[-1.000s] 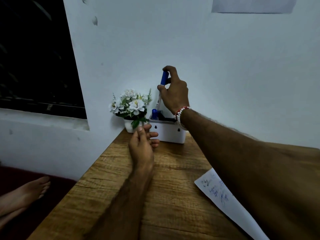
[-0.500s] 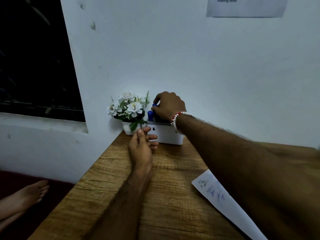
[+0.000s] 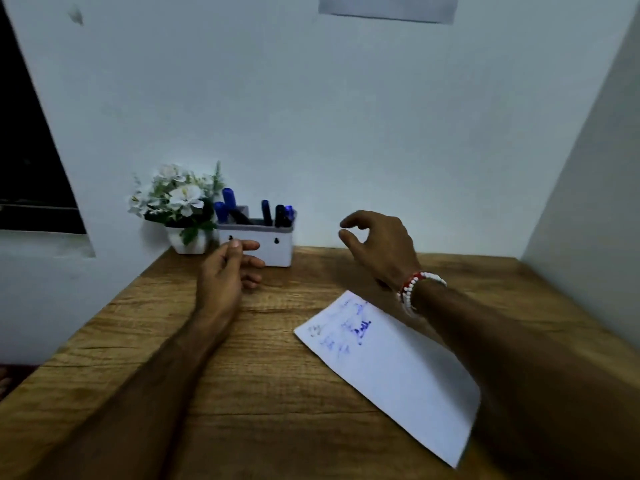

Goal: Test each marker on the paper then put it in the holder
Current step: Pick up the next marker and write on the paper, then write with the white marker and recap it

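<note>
Both hands are empty here. The right hand [image 3: 381,245] hovers above the table [image 3: 270,403], off to the right of the holder [image 3: 258,249], fingers loosely curled, thumb and forefinger apart with nothing between them. The left hand [image 3: 225,275] is relaxed and holds nothing, its fingers in front of the holder's face; I cannot tell whether they touch it. The markers [image 3: 266,211] stand in the holder, blue and dark caps poking up, at the back of the table just beside the flowers [image 3: 180,199]. No loose marker shows on the table, so my read is that the put-away step is done and the task is at or near its end. If another marker waits out of view, the next move calls for picking it up and bringing it to the paper [image 3: 391,372]. That paper lies by the right forearm, with blue scribbles at its far corner, none legible. The sheet [image 3: 388,6] on the wall shows no readable text, and no brand shows anywhere.
</note>
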